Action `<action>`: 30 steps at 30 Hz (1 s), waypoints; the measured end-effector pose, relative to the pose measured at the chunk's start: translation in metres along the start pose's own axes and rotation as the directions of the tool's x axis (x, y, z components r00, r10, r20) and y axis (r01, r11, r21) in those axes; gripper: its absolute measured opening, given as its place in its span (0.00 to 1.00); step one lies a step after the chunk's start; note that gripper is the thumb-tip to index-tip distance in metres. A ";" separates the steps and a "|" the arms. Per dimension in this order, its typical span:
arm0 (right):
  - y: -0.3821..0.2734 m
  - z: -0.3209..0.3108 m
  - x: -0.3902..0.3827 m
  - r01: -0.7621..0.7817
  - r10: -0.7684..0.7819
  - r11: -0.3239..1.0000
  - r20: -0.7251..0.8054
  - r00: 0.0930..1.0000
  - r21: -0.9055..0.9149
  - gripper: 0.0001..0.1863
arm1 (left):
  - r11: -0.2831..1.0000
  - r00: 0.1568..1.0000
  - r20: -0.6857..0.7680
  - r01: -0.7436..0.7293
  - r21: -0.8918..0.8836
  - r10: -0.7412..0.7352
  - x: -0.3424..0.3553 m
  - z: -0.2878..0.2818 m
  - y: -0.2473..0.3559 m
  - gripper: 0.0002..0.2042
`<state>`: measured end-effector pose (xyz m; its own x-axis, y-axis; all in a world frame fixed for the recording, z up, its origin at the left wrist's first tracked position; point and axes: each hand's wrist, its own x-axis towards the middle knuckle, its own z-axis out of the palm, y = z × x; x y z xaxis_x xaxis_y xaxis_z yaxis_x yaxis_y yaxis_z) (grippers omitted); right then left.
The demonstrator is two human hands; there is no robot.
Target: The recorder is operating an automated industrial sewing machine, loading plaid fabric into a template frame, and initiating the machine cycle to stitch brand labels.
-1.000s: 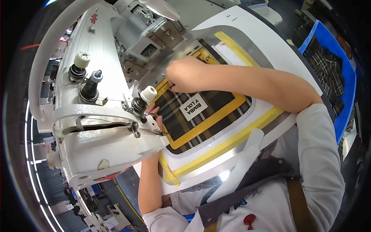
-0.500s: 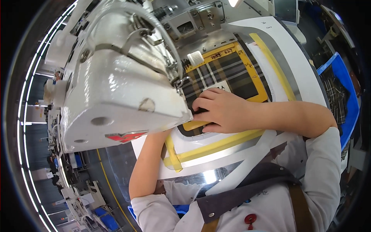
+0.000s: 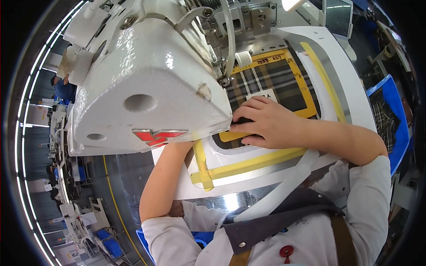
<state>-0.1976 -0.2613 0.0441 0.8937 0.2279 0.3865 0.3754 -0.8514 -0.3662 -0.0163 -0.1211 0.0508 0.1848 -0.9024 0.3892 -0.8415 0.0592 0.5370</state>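
Note:
My right hand [image 3: 265,122] lies flat, fingers together, on a dark plaid fabric piece [image 3: 275,80] held inside a yellow template frame [image 3: 310,111] on the white bed of a sewing machine. A small white label [image 3: 262,94] sits on the plaid just beyond my fingertips. The big white sewing machine head [image 3: 146,84] fills the upper left and hides my left hand; only the left forearm [image 3: 162,181] shows, running up under the machine. The needle area sits just left of the plaid, partly hidden by the head.
A white plate with yellow tape strips [image 3: 248,164] carries the template. A white tube [image 3: 284,186] curves across the near edge. A blue bin with plaid pieces [image 3: 390,115] stands at the right. Other machines and a person [image 3: 62,86] are far left.
The view has swung lower and closer to the machine head, which now hides more of the bed. My right hand slid from the frame's far edge toward its near edge, staying on the plaid.

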 end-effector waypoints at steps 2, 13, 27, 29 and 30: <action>0.000 0.000 0.000 -0.001 0.001 1.000 -0.009 1.000 0.000 0.17 | 1.000 1.000 -0.011 -0.018 0.025 0.019 0.000 0.001 -0.007 0.09; 0.004 -0.001 -0.003 -0.005 0.004 1.000 -0.032 0.999 -0.016 0.17 | 0.999 0.999 -0.035 -0.028 -0.028 0.027 0.004 0.013 -0.014 0.10; 0.014 0.006 0.003 -0.012 0.012 1.000 -0.019 1.000 0.000 0.14 | 0.998 0.998 -0.061 -0.038 -0.048 0.035 -0.001 0.020 -0.062 0.12; 0.011 0.001 -0.001 -0.011 0.011 1.000 -0.021 1.000 -0.010 0.14 | 0.998 0.998 -0.017 -0.059 -0.022 0.059 -0.001 0.017 -0.059 0.11; 0.009 0.002 -0.003 -0.017 0.016 1.000 -0.024 1.000 -0.018 0.13 | 0.988 0.999 -0.033 0.037 -0.152 -0.042 -0.005 0.022 -0.060 0.12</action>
<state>-0.1966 -0.2686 0.0379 0.8936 0.2024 0.4005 0.3557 -0.8637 -0.3571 0.0219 -0.1292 0.0002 0.2367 -0.8898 0.3902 -0.7471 0.0900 0.6586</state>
